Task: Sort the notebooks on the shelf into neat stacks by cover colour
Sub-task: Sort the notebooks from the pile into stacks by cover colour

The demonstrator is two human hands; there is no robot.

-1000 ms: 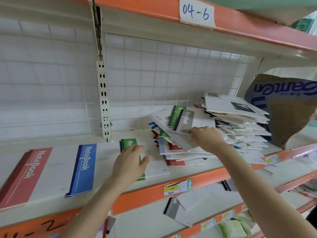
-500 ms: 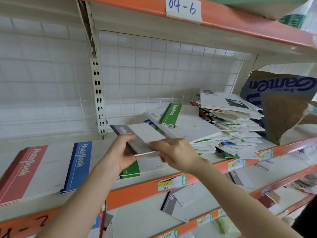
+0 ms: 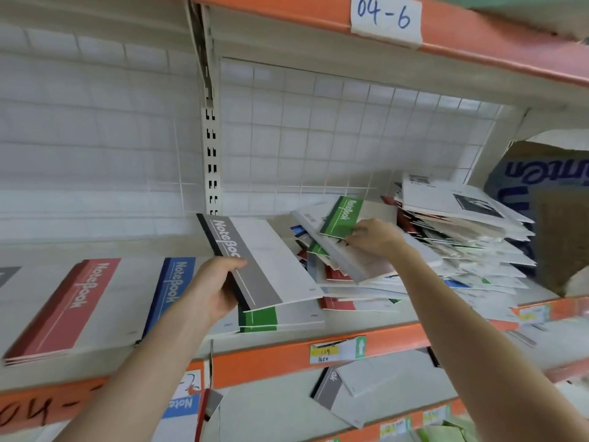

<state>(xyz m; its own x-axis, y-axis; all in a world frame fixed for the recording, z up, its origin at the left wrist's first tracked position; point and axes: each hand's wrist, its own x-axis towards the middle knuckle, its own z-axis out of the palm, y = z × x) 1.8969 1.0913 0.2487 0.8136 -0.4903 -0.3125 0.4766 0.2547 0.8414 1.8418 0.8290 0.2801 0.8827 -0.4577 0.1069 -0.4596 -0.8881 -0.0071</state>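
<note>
My left hand [image 3: 212,288] grips a grey notebook [image 3: 255,260] by its spine and holds it above a short green stack [image 3: 271,319] on the shelf [image 3: 287,355]. My right hand [image 3: 376,236] pinches the lower edge of a green notebook [image 3: 342,215] lying on top of the jumbled pile [image 3: 446,250] at the right. A red stack [image 3: 70,311] and a blue stack [image 3: 173,288] lie flat at the left. A grey cover [image 3: 8,275] shows at the far left edge.
A white wire grid backs the shelf, with a slotted upright [image 3: 210,148] in the middle. A cardboard box [image 3: 554,218] stands at the right end. The lower shelf holds a grey notebook [image 3: 344,390] and loose ones. An orange beam labelled 04-6 [image 3: 385,14] runs overhead.
The grey notebook has passed wholly to my left hand and risen leftward. My right hand has let go of it and reached back to the pile, taking hold of the green notebook.
</note>
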